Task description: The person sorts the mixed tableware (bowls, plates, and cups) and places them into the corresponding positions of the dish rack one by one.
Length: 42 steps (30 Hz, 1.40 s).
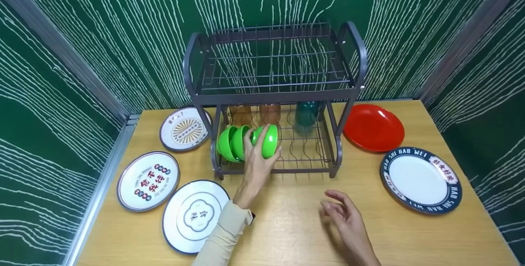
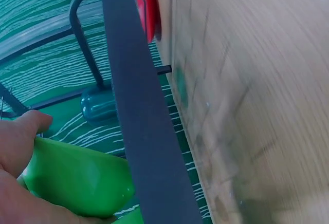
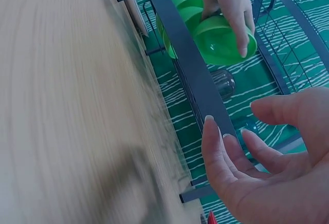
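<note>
My left hand [image 1: 257, 160] grips a green bowl [image 1: 270, 142], fingers over its rim and thumb on its other side. The bowl stands on edge at the lower shelf of a dark dish rack [image 1: 279, 94]. Just left of it, two more green bowls [image 1: 225, 144] lean on their sides in the wire slots. In the left wrist view the held bowl [image 2: 77, 175] fills the lower left corner. My right hand [image 1: 348, 221] hovers in front of the rack, fingers loosely bent and holding nothing; the right wrist view shows a gap between thumb and fingers.
Behind the bowls stand two amber cups [image 1: 241, 115] and a teal cup [image 1: 307, 114]. Several white patterned plates [image 1: 148, 180] lie left of the rack. To its right are a red plate [image 1: 374, 127] and a dark-rimmed plate [image 1: 420, 180]. The upper rack shelf overhangs the bowls.
</note>
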{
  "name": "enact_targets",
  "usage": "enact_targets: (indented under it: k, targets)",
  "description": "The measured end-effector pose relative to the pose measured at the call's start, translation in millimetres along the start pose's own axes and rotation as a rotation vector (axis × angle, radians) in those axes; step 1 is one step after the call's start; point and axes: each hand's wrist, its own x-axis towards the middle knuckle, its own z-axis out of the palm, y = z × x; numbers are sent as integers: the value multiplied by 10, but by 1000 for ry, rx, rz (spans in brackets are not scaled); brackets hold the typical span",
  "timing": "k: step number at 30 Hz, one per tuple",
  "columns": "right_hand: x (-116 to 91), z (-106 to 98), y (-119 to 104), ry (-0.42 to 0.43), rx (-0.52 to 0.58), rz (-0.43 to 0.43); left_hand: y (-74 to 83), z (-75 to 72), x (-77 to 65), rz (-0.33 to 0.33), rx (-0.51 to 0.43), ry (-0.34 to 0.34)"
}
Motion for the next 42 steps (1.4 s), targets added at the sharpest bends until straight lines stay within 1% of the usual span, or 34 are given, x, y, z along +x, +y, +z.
enact_targets:
  k: [3,7,10,17,20,23,27,33,36,42]
  targets:
    - [1,-36,-11,15,-20,37,-17,43,-4,-3,31,17]
    - [-4,-87,-18,32,-32,57,-44,95,-19,-1,47,41]
    - [-10,-125,-26,43,-36,68,-63,117,-31,2,49,45]
    - [-12,-211,-71,37,-44,130,-73,165,-46,13,73,48]
    - [-11,-234,-67,45,-46,128,-81,191,-49,31,93,67]
    - [-20,-251,-41,64,-47,106,-84,211,-35,28,102,70]
    - [-34,-271,-13,79,-57,110,-89,231,-7,-26,80,39]
    - [-33,-309,-12,84,-63,170,-92,222,33,-115,14,-21]
    - [-35,-335,-11,91,-64,174,-102,213,52,-146,5,-49]
    - [-38,-410,-1,103,-44,174,-112,201,82,-203,-33,-77]
